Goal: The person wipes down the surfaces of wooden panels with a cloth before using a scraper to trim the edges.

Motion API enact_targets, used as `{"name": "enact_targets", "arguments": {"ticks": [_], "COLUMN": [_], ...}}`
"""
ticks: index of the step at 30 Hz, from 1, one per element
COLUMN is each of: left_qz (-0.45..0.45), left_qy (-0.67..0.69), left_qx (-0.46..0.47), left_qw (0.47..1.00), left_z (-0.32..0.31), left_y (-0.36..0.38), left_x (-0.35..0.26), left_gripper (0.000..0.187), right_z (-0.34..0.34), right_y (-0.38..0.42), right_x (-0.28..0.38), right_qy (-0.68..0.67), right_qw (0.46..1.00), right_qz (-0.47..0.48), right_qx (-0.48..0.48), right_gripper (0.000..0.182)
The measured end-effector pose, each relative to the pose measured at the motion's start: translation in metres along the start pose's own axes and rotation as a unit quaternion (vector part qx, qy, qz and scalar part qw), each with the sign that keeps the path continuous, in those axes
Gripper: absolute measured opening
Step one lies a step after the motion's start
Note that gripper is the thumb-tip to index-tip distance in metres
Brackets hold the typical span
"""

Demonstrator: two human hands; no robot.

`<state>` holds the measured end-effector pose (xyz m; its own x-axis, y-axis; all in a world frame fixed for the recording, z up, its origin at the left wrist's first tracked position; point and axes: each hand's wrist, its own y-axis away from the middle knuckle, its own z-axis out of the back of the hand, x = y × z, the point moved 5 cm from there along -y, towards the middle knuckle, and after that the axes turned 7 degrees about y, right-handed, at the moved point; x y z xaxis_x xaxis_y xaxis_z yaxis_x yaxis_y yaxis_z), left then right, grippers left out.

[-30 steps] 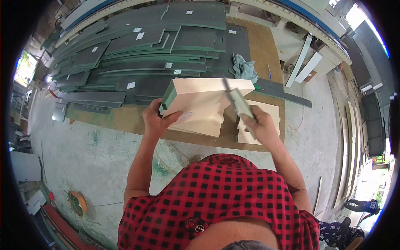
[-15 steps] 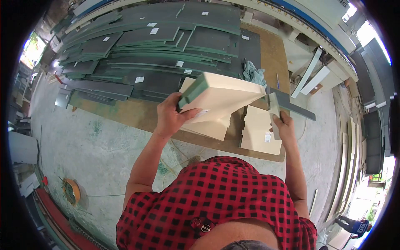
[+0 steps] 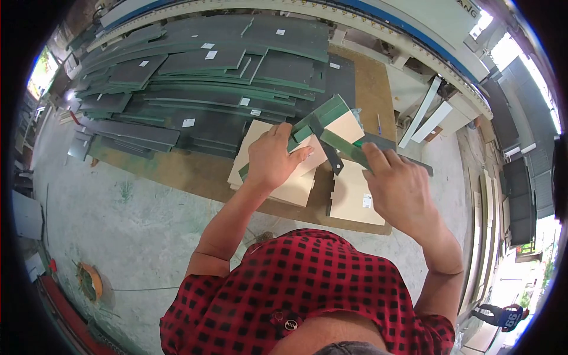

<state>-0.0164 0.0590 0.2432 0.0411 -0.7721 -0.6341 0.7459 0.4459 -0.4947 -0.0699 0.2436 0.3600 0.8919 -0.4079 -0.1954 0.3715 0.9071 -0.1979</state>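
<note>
My left hand (image 3: 271,155) grips a cream board (image 3: 345,129) with a green edge, tilted above the table. In my right hand (image 3: 403,190) is a T-shaped tool (image 3: 342,144), with a flat green handle and a dark crosspiece that has a hole near its lower end. The crosspiece lies across the board's green edge; whether it touches cannot be made out. Beneath the held board rest more cream boards (image 3: 290,192). A separate cream board (image 3: 353,207) with a white label lies below my right hand.
Stacked dark panels (image 3: 195,65) with green edges and white labels cover much of the brown table (image 3: 177,171). A pen (image 3: 379,124) and a dark strip (image 3: 421,168) lie on the right. A long machine (image 3: 408,47) runs behind. Another person (image 3: 509,318) stands far right.
My right hand has moved inward and up, bringing the tool's crosspiece over the held board's edge. My left hand has shifted right, and the board has turned so its green edge faces up.
</note>
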Motion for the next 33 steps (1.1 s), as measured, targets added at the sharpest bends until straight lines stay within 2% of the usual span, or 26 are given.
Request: {"name": "enact_targets", "arguments": {"ticks": [4,8,11,14,16,17,19,21,23,28,32,33], "left_qz": [0.007,0.019,0.029,0.025,0.014,0.006,0.018,0.032,0.005,0.0,0.013,0.012], "left_qy": [-0.024,-0.03,-0.035,-0.039,-0.037,-0.035,-0.031,-0.027,-0.036,-0.04,-0.041,-0.041], "left_qx": [0.01,0.019,0.018,0.017,0.014,0.01,0.026,0.041,0.011,0.001,0.015,0.017], "left_qw": [1.0,0.999,0.999,0.999,0.999,0.999,0.999,0.998,0.999,0.999,0.999,0.999], "left_z": [-0.002,-0.003,-0.002,-0.002,-0.003,-0.003,-0.001,-0.003,-0.003,-0.003,-0.004,-0.003], "left_y": [0.0,-0.001,-0.001,-0.002,-0.002,-0.002,-0.002,-0.002,-0.001,-0.001,-0.004,-0.004], "left_x": [-0.004,-0.005,-0.004,-0.005,-0.005,-0.006,-0.01,-0.009,-0.008,-0.006,-0.007,-0.009], "left_gripper": [0.043,0.044,0.053,0.053,0.053,0.053,0.048,0.044,0.054,0.055,0.054,0.054], "right_z": [-0.012,-0.013,-0.005,0.001,-0.003,-0.004,-0.011,-0.013,-0.012,0.005,0.0,-0.006], "right_y": [-0.007,-0.004,-0.002,0.002,0.004,0.004,0.003,0.003,0.003,0.008,0.008,0.007], "right_x": [0.0,-0.009,-0.024,-0.029,-0.017,-0.013,-0.002,-0.005,-0.012,-0.036,-0.019,-0.015], "right_qy": [0.037,0.048,0.061,0.046,0.041,0.042,0.041,0.04,0.04,0.054,0.037,0.033], "right_qw": [0.999,0.999,0.996,0.992,0.997,0.997,0.999,0.999,0.999,0.992,0.996,0.998], "right_qz": [-0.012,-0.017,-0.069,-0.11,-0.051,-0.053,-0.017,-0.015,-0.011,-0.108,-0.058,-0.045], "right_qx": [0.035,0.013,-0.019,-0.026,-0.04,-0.04,0.015,0.005,-0.005,-0.037,-0.052,-0.029], "right_gripper": [0.036,0.037,0.038,0.037,0.035,0.035,0.036,0.037,0.038,0.038,0.035,0.033]}}
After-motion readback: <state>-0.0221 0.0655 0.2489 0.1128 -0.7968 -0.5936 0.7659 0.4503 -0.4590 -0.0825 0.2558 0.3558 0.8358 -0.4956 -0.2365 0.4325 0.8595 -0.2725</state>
